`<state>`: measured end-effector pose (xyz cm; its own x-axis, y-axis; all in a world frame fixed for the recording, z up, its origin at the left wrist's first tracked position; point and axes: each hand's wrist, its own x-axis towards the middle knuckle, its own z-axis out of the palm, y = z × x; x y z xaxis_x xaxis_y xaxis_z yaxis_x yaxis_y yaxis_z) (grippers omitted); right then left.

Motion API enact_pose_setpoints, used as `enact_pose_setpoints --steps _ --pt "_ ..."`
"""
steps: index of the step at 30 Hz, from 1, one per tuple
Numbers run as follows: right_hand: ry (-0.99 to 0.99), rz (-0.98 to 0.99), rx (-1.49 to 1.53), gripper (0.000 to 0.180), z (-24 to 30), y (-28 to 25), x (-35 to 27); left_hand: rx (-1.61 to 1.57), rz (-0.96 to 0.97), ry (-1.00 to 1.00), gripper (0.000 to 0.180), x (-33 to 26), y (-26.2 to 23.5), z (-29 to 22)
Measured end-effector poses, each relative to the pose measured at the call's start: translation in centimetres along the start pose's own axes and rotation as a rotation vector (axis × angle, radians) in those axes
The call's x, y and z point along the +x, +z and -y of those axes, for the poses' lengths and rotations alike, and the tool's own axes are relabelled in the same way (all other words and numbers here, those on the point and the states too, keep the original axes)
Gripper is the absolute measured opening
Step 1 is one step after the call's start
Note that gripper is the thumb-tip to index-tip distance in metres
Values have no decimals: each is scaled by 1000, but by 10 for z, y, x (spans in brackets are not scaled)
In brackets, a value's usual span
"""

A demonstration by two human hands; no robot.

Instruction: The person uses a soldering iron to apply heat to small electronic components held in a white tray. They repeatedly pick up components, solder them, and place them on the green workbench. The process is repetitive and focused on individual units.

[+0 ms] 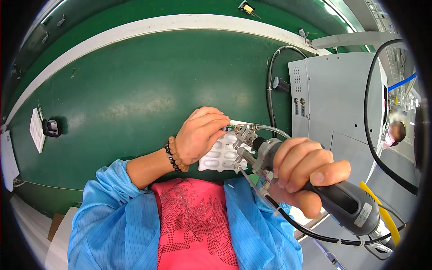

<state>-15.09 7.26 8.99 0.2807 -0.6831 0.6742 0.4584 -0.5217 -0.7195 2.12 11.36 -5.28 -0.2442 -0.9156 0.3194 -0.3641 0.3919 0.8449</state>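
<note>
My right hand [306, 173] is wrapped around the dark grip of a powered screwdriver [346, 207] with a metal nose and clear feed hoses. The tool slants to the left, its nose [243, 135] over the far part of a white moulded tray [217, 161] with oval pockets. At that end of the tray is a small green circuit board [228, 128] with parts on it. My left hand [201, 132], a beaded bracelet on its wrist, has its fingers together on the board's left side. The fingertips and the screwdriver's nose hide much of the board, so contact between tip and board cannot be made out.
A grey machine cabinet [333, 99] stands on the right, with black cables [270, 85] beside it. At the far left of the green bench [135, 90] lie a black plastic housing [51, 128] and another white tray [37, 130]. A small yellow component [246, 8] sits beyond the white ledge.
</note>
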Motion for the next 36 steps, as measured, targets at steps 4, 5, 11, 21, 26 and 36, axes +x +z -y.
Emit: enact_pose_setpoints --steps 4,5,11,21,26,36 --pt "22 -5 6 46 -5 2 0 4 -2 -5 34 0 -1 0" --pt "8 1 -31 43 -5 3 1 -1 3 0 34 1 -1 -1" --pt "23 4 -66 38 -11 9 3 4 -1 7 34 0 0 0" --pt "-40 4 -83 41 10 3 6 -21 8 46 31 3 2 -3" --pt "-30 6 -39 41 70 5 14 15 -84 18 27 2 -4 -8" --pt "-53 -55 2 42 71 5 -4 -18 -145 -297 30 90 -121 51"
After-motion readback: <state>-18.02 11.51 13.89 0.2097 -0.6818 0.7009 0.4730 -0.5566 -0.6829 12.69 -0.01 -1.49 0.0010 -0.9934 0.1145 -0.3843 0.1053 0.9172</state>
